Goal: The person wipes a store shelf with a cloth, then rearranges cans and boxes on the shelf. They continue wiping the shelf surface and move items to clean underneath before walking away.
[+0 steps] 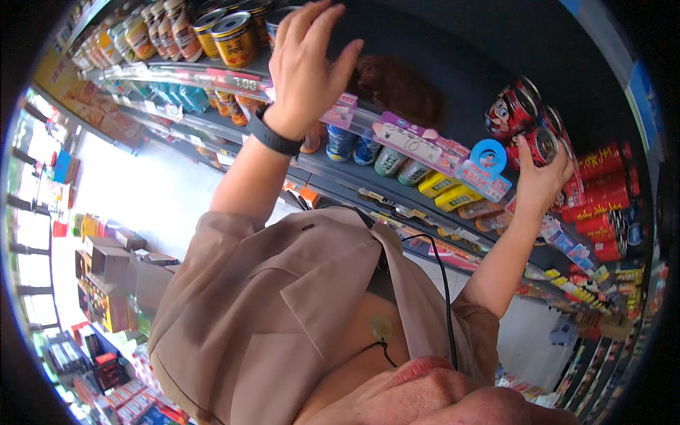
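My right hand (pixel 543 172) is closed around a red-and-black can (pixel 542 146) on the dark shelf, beside a similar can (pixel 507 114) with a cartoon figure. My left hand (pixel 313 69) is raised over the shelf's front edge, fingers apart and nothing held, with a black band at its wrist. Yellow cans with dark bands (pixel 234 40) stand beyond it on the left. A brown, blurred reflection or object shows on the dark surface between my hands; I cannot tell which. A purple price card (pixel 409 139) and a round-topped blue tag (pixel 486 162) hang along the shelf edge.
Bottles (pixel 180 32) stand at the shelf's far left. Tall red cans (pixel 605 183) are at the right. The shelf below holds blue cans (pixel 340 143) and yellow cans (pixel 458 197). Open cardboard boxes (pixel 109 260) stand on the floor side at the left. A black cable hangs at my chest.
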Demonstrator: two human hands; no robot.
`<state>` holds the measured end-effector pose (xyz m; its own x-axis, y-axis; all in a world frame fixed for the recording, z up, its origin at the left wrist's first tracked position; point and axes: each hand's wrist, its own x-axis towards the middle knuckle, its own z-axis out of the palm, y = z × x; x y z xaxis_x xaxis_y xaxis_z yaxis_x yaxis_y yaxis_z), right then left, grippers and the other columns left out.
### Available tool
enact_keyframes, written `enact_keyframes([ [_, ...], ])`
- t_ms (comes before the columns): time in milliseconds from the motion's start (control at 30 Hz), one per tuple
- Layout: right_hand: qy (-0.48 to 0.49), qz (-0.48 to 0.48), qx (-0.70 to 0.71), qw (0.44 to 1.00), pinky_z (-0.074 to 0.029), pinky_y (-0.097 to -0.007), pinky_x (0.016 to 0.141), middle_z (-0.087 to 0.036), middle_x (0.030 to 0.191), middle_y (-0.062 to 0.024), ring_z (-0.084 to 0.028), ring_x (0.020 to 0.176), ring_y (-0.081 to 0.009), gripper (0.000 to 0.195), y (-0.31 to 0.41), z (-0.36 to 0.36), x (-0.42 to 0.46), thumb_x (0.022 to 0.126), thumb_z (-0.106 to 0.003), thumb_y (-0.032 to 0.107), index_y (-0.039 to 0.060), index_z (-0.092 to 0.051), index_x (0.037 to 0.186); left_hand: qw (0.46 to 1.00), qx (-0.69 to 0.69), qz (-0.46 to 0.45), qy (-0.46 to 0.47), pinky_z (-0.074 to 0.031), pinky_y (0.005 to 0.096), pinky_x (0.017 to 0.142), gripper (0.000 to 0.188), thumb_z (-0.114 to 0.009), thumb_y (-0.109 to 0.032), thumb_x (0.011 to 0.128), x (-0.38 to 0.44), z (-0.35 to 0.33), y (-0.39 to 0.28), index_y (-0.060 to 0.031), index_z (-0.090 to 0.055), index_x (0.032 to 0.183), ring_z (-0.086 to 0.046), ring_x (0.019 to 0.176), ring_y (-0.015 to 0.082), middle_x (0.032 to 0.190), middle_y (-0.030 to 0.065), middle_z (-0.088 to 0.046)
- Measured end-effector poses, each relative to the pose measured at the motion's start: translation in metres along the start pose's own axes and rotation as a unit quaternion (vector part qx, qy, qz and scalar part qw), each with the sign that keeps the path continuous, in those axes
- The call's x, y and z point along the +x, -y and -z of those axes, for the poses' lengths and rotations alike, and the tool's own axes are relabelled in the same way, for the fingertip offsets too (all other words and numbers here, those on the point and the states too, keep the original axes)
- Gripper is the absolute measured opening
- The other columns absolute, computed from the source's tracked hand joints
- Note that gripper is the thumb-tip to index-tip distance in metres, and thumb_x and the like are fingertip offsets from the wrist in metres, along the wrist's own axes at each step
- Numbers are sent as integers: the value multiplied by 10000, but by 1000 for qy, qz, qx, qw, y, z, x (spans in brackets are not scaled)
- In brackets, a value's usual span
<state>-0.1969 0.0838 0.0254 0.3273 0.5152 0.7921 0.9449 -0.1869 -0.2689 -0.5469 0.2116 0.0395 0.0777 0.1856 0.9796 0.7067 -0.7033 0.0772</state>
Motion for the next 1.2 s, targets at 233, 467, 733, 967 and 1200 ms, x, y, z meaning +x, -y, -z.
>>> enact_keyframes([
  [233, 0, 40, -88, 995, -409, -467, 983, -444, 1326, -239, -475, 1179, -376, 755, 4, -9, 1, 840, -692, 535, 67, -492, 1397, 964, 192, 38, 182, -464, 427, 978, 441, -706, -241, 828, 0, -11, 70, -78, -615, 1227, -531, 1202, 342, 1264, 135, -603],
  [467, -127, 138, -39, 981, -294, -465, 1062, -365, 1433, -193, -367, 1284, -344, 537, 39, 18, -10, 854, -727, 363, 102, -582, 1301, 989, 89, -19, 117, -509, 402, 954, 397, -725, -227, 836, -9, -7, 80, -129, -663, 1215, -569, 1204, 288, 1260, 86, -641],
  [733, -42, 327, 277, 903, -363, -472, 1037, -450, 1399, -233, -445, 1264, -399, 710, 111, 12, -51, 657, -883, 332, 159, -578, 1275, 685, -633, 348, 94, -567, 320, 854, 396, -706, -202, 907, 8, 22, -27, 30, -609, 1213, -685, 923, 161, 1058, 132, -696],
  [967, -38, 300, 378, 875, -487, -443, 976, -530, 1330, -173, -552, 1186, -397, 491, 115, 20, -60, 746, -775, 201, 240, -636, 1215, 599, -669, 323, 299, -465, 329, 982, 942, -798, -556, 739, -9, 16, -108, -7, -404, 1396, -561, 1136, 200, 1248, 119, -555],
  [1200, -19, 208, 340, 917, -517, -426, 900, -550, 1273, -144, -586, 1110, -361, 657, 90, 41, -67, 657, -791, 101, 167, -586, 1278, 764, -525, 114, 358, -454, 404, 1002, 833, -790, -399, 755, -17, -4, -131, 23, -434, 1380, -559, 1190, 357, 1303, 215, -526],
])
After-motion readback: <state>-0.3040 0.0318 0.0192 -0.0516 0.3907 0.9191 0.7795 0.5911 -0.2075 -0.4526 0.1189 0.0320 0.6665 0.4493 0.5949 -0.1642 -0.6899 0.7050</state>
